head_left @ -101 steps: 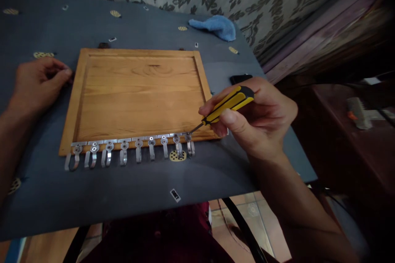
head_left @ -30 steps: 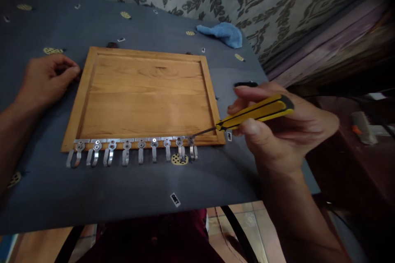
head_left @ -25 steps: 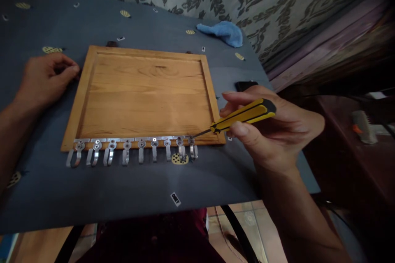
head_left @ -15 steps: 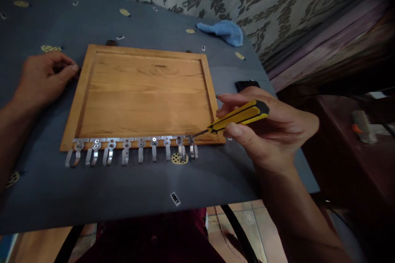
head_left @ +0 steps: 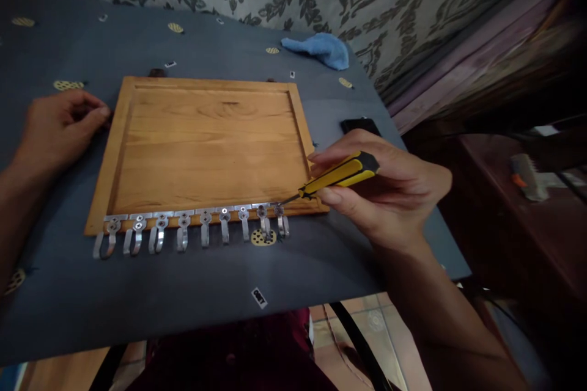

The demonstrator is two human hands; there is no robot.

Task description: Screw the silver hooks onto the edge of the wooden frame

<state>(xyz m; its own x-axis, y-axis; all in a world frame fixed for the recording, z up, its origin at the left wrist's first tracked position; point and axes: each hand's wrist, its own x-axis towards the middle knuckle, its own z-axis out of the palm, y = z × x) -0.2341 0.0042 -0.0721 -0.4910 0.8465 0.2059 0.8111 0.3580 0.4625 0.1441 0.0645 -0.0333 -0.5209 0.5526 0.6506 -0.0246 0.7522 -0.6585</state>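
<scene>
A framed wooden board (head_left: 206, 140) lies flat on the dark blue table (head_left: 192, 281). A strip of several metal hooks (head_left: 192, 223) runs along its near edge. My right hand (head_left: 389, 195) is closed round a yellow and black screwdriver (head_left: 337, 174), whose tip rests at the rightmost hook (head_left: 279, 211). My left hand (head_left: 57, 128) rests with fingers curled against the board's left edge and nothing visible in it.
A blue cloth (head_left: 318, 49) lies at the table's far right, below a patterned wall. A dark flat object (head_left: 360, 125) sits just beyond my right hand. The table's right edge drops to dark furniture (head_left: 527, 195). Small stickers dot the tabletop.
My right hand drew closer to the board and lowered the screwdriver handle, with the tip staying at the rightmost hook. The view shifted slightly. My left hand stayed put.
</scene>
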